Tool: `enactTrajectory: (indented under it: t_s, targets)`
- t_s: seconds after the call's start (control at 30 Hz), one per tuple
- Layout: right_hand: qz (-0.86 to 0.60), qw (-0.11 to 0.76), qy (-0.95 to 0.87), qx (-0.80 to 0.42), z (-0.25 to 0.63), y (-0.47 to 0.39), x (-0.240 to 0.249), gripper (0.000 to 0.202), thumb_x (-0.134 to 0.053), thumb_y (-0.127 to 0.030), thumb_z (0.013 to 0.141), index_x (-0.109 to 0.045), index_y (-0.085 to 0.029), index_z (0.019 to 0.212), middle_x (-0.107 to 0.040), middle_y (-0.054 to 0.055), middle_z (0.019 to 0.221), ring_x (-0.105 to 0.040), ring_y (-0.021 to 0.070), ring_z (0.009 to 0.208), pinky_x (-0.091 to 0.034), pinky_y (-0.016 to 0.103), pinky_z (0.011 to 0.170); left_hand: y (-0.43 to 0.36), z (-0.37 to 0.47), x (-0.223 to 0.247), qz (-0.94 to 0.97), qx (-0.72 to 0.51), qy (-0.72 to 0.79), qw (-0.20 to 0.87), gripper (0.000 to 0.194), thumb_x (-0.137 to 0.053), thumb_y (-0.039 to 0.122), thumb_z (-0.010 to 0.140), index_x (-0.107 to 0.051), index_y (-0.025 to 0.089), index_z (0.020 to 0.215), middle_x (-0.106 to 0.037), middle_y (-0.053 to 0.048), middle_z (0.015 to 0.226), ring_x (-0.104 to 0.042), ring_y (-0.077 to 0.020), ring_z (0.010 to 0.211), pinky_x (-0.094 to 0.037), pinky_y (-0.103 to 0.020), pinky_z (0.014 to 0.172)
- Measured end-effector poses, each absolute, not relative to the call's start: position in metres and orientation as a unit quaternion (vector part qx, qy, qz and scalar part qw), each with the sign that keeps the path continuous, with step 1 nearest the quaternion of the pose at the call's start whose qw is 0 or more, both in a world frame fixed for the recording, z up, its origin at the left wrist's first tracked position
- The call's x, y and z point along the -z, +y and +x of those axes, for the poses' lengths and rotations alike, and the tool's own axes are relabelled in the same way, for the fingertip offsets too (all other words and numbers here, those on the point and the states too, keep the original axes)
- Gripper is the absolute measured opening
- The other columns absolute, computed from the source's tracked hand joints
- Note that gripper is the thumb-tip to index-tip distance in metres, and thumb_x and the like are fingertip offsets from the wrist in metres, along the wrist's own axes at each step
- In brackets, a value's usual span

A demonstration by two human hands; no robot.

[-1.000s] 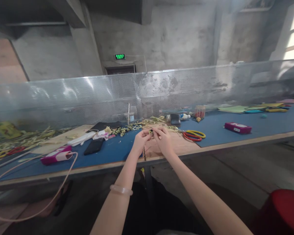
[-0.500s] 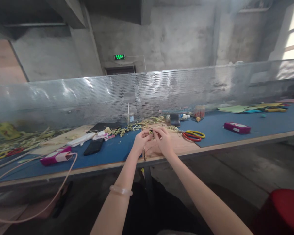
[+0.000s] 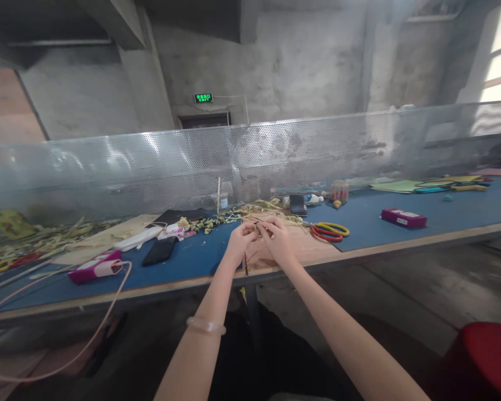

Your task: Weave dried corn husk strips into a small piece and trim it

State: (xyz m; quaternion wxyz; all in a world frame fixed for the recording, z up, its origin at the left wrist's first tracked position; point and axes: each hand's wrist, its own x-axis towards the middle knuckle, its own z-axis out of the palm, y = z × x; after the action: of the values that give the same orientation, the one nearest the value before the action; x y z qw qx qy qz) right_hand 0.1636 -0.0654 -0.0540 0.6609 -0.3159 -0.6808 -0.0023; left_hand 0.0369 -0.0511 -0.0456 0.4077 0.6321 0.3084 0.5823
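My left hand [image 3: 241, 240] and my right hand [image 3: 278, 238] meet fingertip to fingertip above a light wooden board [image 3: 313, 252]. Both are closed around a small greenish piece [image 3: 256, 227], mostly covered by the fingers; its exact form is too small to tell. Just right of my right hand, scissors with red and yellow handles [image 3: 330, 230] lie on the board's edge. Behind the hands are pale green strips [image 3: 267, 206]. A cluster of small knotted green pieces [image 3: 209, 224] rests to the left of them.
A black phone [image 3: 159, 251], a purple box with a pink cable [image 3: 92, 267] and long strips [image 3: 79, 228] lie left. Toward the right are a jar [image 3: 340, 190], another purple box [image 3: 404, 218] and green sheets [image 3: 394, 185]. A perforated metal screen [image 3: 171, 161] stands behind the blue tabletop.
The fingers have shifted very slightly around the small piece, and a bit more of its green shows between them. Both hands stay in the same place.
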Motion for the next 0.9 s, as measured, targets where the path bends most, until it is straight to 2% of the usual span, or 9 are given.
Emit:
enactTrajectory:
  t_s: [0.13,0.3,0.43,0.57,0.7,0.8,0.9]
  targets:
    - [-0.304,0.662,-0.684,-0.015,0.163,-0.070,0.051,0.025,-0.045,-0.024,0.085,-0.069,-0.017,0.088,-0.054,0.007,0.083,-0.052,0.0165,0.076,-0.047,0.028,0.061,-0.051,0.036,0.046,0.631,-0.584,0.305,0.409,0.020,-0.067,0.025,0.063,-0.063,0.015,0.080,-0.064,-0.002,0.073,-0.057,-0.0140,0.068,-0.044,-0.025,0.065]
    - [-0.295,0.662,-0.687,-0.045,0.164,-0.066,0.054,0.027,-0.045,-0.022,0.083,-0.068,-0.019,0.097,-0.051,0.008,0.087,-0.052,0.0161,0.077,-0.048,0.026,0.056,-0.048,0.036,0.045,0.623,-0.595,0.265,0.432,0.014,-0.057,0.021,0.070,-0.065,0.014,0.079,-0.063,-0.005,0.080,-0.056,-0.0145,0.071,-0.045,-0.026,0.066]
    - [-0.294,0.657,-0.691,-0.066,0.163,-0.066,0.054,0.028,-0.045,-0.021,0.082,-0.068,-0.020,0.100,-0.049,0.008,0.090,-0.052,0.0165,0.081,-0.047,0.025,0.055,-0.044,0.036,0.047,0.610,-0.606,0.266,0.435,0.016,-0.059,0.028,0.072,-0.065,0.015,0.080,-0.061,-0.003,0.075,-0.053,-0.0125,0.065,-0.044,-0.025,0.064]
    - [-0.294,0.655,-0.690,-0.091,0.164,-0.070,0.050,0.030,-0.044,-0.018,0.080,-0.068,-0.021,0.098,-0.049,0.007,0.090,-0.051,0.0160,0.083,-0.046,0.026,0.063,-0.042,0.035,0.048,0.620,-0.613,0.277,0.403,0.023,-0.063,0.036,0.071,-0.063,0.014,0.080,-0.058,-0.001,0.069,-0.051,-0.0117,0.063,-0.042,-0.025,0.065]
    - [-0.304,0.689,-0.647,-0.119,0.168,-0.069,0.049,0.041,-0.038,-0.012,0.076,-0.065,-0.023,0.105,-0.047,0.006,0.096,-0.051,0.0148,0.084,-0.046,0.027,0.070,-0.039,0.034,0.049,0.602,-0.632,0.296,0.389,0.026,-0.065,0.037,0.068,-0.061,0.014,0.079,-0.055,0.002,0.063,-0.047,-0.0097,0.055,-0.038,-0.023,0.058]
    - [-0.301,0.698,-0.631,-0.156,0.171,-0.068,0.049,0.041,-0.037,-0.014,0.077,-0.065,-0.021,0.106,-0.050,0.006,0.096,-0.052,0.0161,0.087,-0.045,0.030,0.077,-0.038,0.035,0.048,0.587,-0.642,0.302,0.389,0.025,-0.066,0.037,0.067,-0.060,0.014,0.076,-0.054,0.002,0.060,-0.045,-0.0094,0.053,-0.037,-0.023,0.057]
    - [-0.286,0.676,-0.649,-0.200,0.171,-0.066,0.049,0.037,-0.042,-0.019,0.078,-0.064,-0.020,0.108,-0.053,0.007,0.097,-0.054,0.0171,0.088,-0.045,0.031,0.078,-0.039,0.036,0.048,0.577,-0.648,0.296,0.399,0.026,-0.067,0.038,0.066,-0.059,0.014,0.075,-0.055,0.002,0.060,-0.046,-0.0093,0.053,-0.037,-0.023,0.057]
